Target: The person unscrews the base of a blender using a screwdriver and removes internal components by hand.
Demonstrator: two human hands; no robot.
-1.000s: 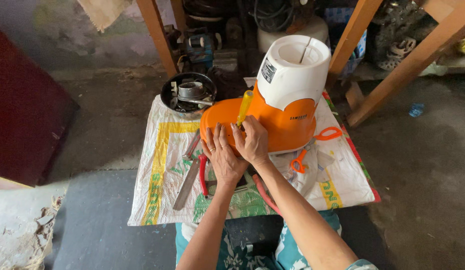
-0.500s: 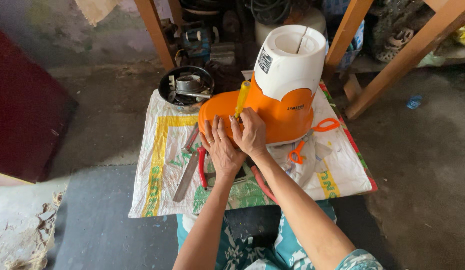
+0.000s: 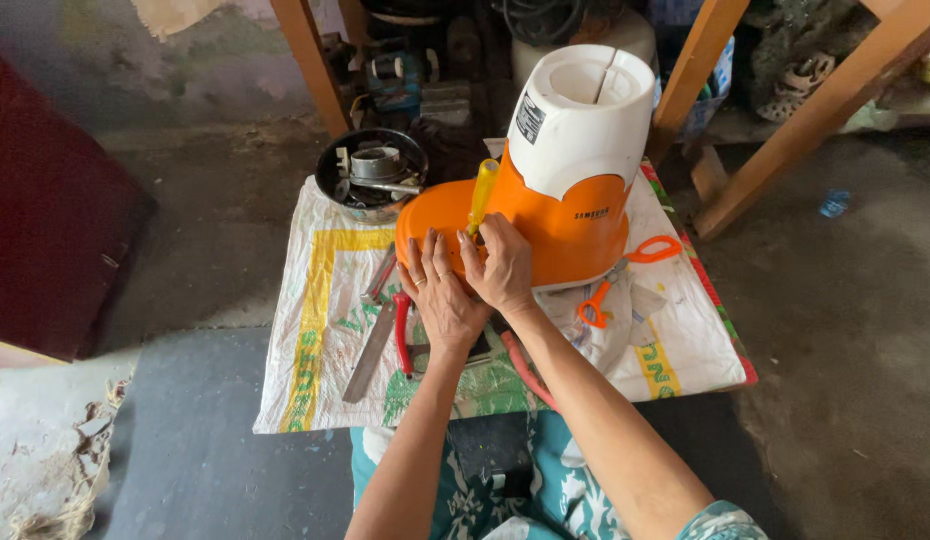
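— How was your grip?

— My right hand (image 3: 500, 265) was clamped around the yellow-handled screwdriver (image 3: 481, 193), held upright against the orange and white mixer base (image 3: 555, 190). My left hand (image 3: 440, 290) lay flat, fingers spread, pressed on the orange shell just beside it.

— Where was the mixer base?

— Tipped on the woven sack (image 3: 315, 300) spread on the floor, in front of my knees. Orange scissors (image 3: 625, 275) lay to its right, red-handled pliers (image 3: 403, 335) and a flat file (image 3: 370, 350) to its left, a bowl of metal parts (image 3: 370, 175) behind.
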